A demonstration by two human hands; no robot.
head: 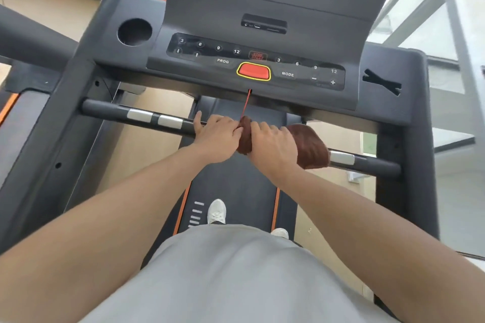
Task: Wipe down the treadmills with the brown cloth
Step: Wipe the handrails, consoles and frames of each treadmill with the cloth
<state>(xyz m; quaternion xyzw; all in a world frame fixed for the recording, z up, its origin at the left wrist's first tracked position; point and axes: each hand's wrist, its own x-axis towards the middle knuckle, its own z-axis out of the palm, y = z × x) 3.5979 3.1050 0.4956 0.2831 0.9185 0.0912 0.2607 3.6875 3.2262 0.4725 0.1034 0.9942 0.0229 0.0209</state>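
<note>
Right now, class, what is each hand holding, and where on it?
Both hands hold the brown cloth wrapped over the handlebar: left hand at its left end, right hand across its middle.

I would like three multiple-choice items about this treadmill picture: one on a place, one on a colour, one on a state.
1. Where is the brown cloth?
A. in the cup holder
B. wrapped on the front handlebar
C. on the belt

2. What colour is the big button on the console?
A. red
B. green
C. blue

3. What does the right hand do?
A. hangs free
B. presses MODE
C. grips the cloth

Answers:
1 B, the cloth sits round the handlebar.
2 A, red with a yellow edge.
3 C, its fingers curl over the cloth; the left hand lies beside it.
</note>
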